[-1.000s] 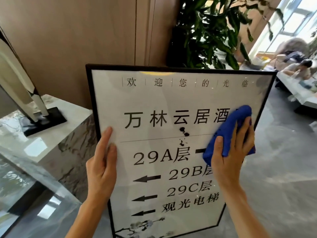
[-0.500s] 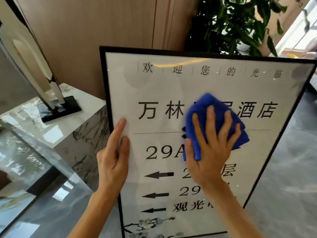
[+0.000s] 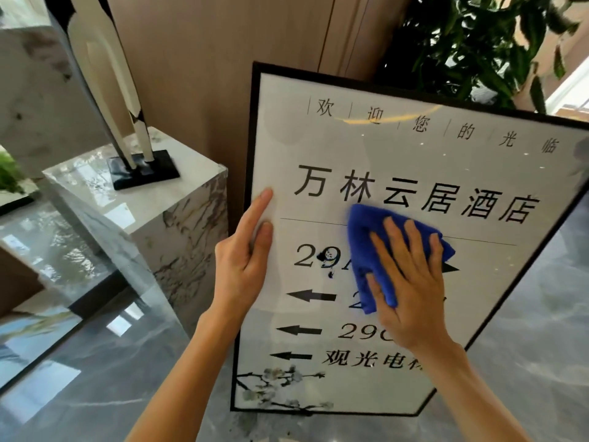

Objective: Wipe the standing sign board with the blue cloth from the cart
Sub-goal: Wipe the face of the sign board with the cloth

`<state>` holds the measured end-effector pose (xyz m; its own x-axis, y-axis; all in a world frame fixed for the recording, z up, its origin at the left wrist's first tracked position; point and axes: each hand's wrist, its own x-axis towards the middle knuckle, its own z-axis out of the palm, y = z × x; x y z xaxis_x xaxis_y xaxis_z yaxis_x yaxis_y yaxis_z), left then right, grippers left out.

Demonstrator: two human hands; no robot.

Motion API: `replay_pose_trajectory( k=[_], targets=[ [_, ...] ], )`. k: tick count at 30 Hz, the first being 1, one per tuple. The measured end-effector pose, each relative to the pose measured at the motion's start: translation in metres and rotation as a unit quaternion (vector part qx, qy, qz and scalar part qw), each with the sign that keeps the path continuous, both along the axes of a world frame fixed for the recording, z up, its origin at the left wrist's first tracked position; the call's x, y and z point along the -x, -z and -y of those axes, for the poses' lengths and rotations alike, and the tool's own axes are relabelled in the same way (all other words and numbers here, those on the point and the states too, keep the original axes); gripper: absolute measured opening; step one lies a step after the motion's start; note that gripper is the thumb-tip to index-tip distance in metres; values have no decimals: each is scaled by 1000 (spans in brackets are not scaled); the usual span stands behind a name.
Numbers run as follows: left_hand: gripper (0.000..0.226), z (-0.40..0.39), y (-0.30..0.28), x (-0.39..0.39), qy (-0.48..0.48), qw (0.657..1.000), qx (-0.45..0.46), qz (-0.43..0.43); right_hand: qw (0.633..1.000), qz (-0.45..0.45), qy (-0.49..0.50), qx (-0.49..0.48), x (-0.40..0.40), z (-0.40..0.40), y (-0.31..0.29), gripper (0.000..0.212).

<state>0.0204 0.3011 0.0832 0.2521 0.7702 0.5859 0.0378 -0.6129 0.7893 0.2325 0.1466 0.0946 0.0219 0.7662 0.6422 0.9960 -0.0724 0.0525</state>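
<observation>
The standing sign board [image 3: 398, 148], white with a thin black frame, black Chinese text and arrows, fills the middle and right of the view. My left hand [image 3: 243, 260] grips its left edge, thumb behind, fingers flat on the face. My right hand [image 3: 409, 282] presses the folded blue cloth [image 3: 371, 237] flat against the board's middle, covering part of the "29A" line. A small dark smear [image 3: 330, 271] shows just left of the cloth.
A marble plinth [image 3: 178, 218] with a black-based white sculpture [image 3: 105, 90] stands close on the left of the board. A leafy potted plant [image 3: 471, 43] rises behind the board. Wood wall panels are behind. Glossy grey stone floor [image 3: 526, 346] surrounds everything.
My right hand with the cloth has slid from the board's right side leftward and down to its middle. The dark spots under the heading are gone; a smear lies lower left.
</observation>
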Motion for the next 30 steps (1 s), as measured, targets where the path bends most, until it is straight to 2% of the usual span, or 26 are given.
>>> replay_pose_trajectory(
  k=[7, 14, 16, 19, 22, 25, 30],
  targets=[
    [47, 3, -3, -1, 19, 999, 25, 8, 989, -126, 54, -58, -3, -3, -9, 53],
    [49, 1, -2, -1, 24, 999, 13, 21, 956, -251, 55, -139, -20, -7, -37, 56],
    [49, 0, 2, -2, 18, 999, 6, 33, 959, -225, 86, -151, -8, -18, -37, 57],
    [47, -1, 7, -3, 12, 999, 3, 48, 973, -138, 104, -151, 19, -37, -21, 52],
    [47, -3, 6, -4, 22, 998, 16, 51, 986, -74, 57, -137, 40, -47, 4, 49],
    [47, 0, 7, -3, 37, 998, 20, 52, 997, 8, -2, -76, 50, -39, 37, 54],
    [46, 1, 2, -2, 40, 997, 32, 50, 987, 136, -79, 38, 50, -4, 89, 59]
  ],
)
